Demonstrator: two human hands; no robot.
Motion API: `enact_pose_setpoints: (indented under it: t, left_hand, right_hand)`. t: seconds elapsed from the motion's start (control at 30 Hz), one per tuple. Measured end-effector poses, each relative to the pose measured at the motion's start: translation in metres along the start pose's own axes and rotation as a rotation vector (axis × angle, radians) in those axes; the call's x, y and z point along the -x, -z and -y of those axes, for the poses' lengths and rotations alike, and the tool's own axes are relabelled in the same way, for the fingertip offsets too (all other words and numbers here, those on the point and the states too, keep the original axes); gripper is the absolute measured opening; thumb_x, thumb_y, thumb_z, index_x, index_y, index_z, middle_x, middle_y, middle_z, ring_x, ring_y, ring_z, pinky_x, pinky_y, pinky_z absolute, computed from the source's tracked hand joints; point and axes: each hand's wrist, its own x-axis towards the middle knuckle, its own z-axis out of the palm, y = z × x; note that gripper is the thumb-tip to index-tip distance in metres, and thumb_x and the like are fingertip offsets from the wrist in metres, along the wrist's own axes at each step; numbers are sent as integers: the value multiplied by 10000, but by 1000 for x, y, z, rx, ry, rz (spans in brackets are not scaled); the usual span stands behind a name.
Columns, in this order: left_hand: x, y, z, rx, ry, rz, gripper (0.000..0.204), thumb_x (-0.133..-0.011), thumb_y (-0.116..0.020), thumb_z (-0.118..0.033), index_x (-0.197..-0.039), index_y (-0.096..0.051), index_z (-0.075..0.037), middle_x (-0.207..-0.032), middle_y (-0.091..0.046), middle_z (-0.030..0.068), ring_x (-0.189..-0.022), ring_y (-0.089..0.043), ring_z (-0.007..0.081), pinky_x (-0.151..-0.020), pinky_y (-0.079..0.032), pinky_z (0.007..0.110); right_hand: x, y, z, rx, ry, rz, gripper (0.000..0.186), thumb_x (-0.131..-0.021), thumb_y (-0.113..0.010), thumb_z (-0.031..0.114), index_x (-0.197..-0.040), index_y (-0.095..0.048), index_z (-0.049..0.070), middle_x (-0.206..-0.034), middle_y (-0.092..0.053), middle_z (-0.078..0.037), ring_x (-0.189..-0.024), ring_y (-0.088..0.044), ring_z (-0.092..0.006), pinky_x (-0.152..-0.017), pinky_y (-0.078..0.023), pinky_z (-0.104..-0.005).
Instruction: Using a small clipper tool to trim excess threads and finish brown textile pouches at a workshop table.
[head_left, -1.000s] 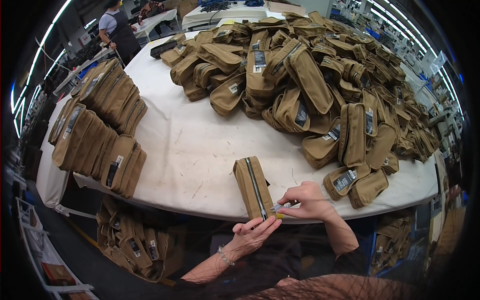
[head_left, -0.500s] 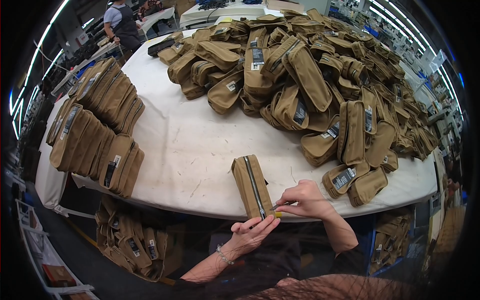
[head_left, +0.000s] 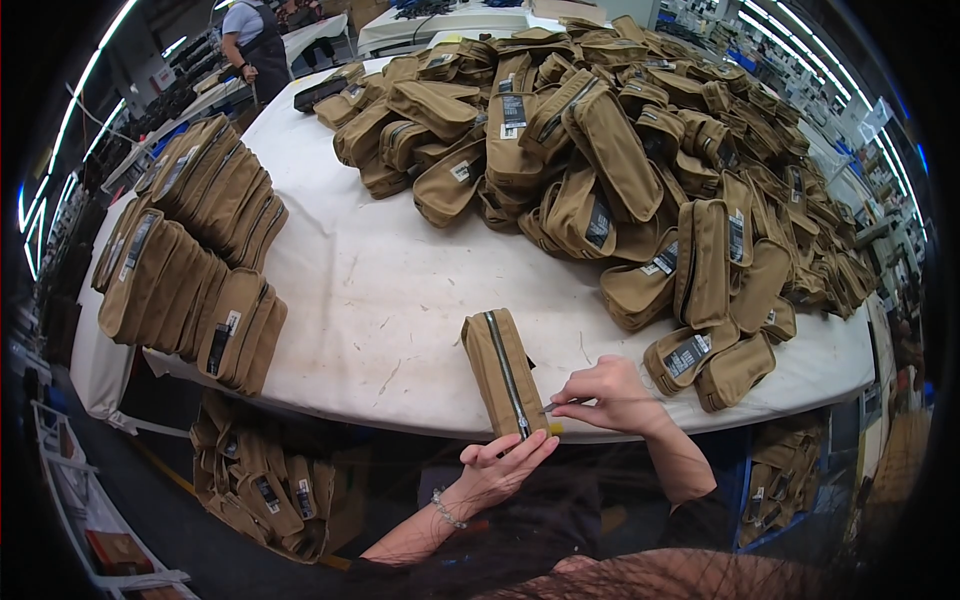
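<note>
A tan fabric pouch [head_left: 488,372] with a dark zipper along its top lies at the table's near edge, its long side pointing away from me. My left hand [head_left: 510,465] grips the pouch's near end, thumb hidden and fingers against the fabric below the zipper. On the pouch's right, my right hand [head_left: 606,396] is closed in a pinch on a thin, dark, pointed tool [head_left: 556,406]. Its tip is by the pouch's right side near the zipper end. What kind of tool it is, I cannot make out.
A big heap of similar pouches [head_left: 610,150] covers the table's back and right. Pouches stand in neat rows [head_left: 165,285] at the left. Below the table are a left container of pouches [head_left: 265,490] and a blue-edged bin [head_left: 742,490] at right. A person [head_left: 255,50] stands far left.
The tool's tip has shifted slightly up along the pouch's right side. My left hand and the pouch have hardly moved. The far person has shifted a little to the right.
</note>
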Motion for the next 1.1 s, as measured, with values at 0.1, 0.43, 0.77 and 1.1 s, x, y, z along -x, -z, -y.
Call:
enact_pose_setpoints:
  t: [0.1, 0.43, 0.77, 1.1]
  left_hand:
    - [-9, 5, 0, 111, 33, -42, 422, -781, -662, -145, -1184, -670, -269, -1270, -567, -170, -1073, -437, 73, -909, -249, 291]
    - [-44, 23, 33, 639, 688, -57, 323, -725, -777, -181, -895, -529, -65, -836, -513, 77, -771, -481, 253, -745, -394, 357]
    - [-36, 4, 45, 1421, 931, 131, 178, -1000, -484, -129, -859, -422, -41, -765, -375, -17, -708, -342, 86, -631, -346, 243]
    - [-29, -9, 41, 1644, 956, 113, 167, -1015, -455, -137, -876, -398, -62, -819, -318, -34, -767, -297, 56, -676, -328, 214]
  right_hand:
    - [-1, 1, 3, -79, -67, -75, 155, -763, -801, 242, -814, -705, 132, -740, -687, 12, -638, -650, -165, -587, -440, -291]
    - [-21, -29, 31, -402, -283, -323, 310, -793, -762, 140, -1090, -696, 79, -806, -635, -58, -711, -625, -149, -656, -489, -273]
    - [-25, -43, 45, 145, -179, -381, 341, -717, -791, 261, -1054, -747, 244, -677, -565, 58, -534, -529, -114, -516, -335, -281]
    - [-24, -44, 42, 155, -182, -350, 386, -687, -806, 238, -1069, -748, 244, -691, -587, 69, -542, -534, -102, -539, -328, -276]
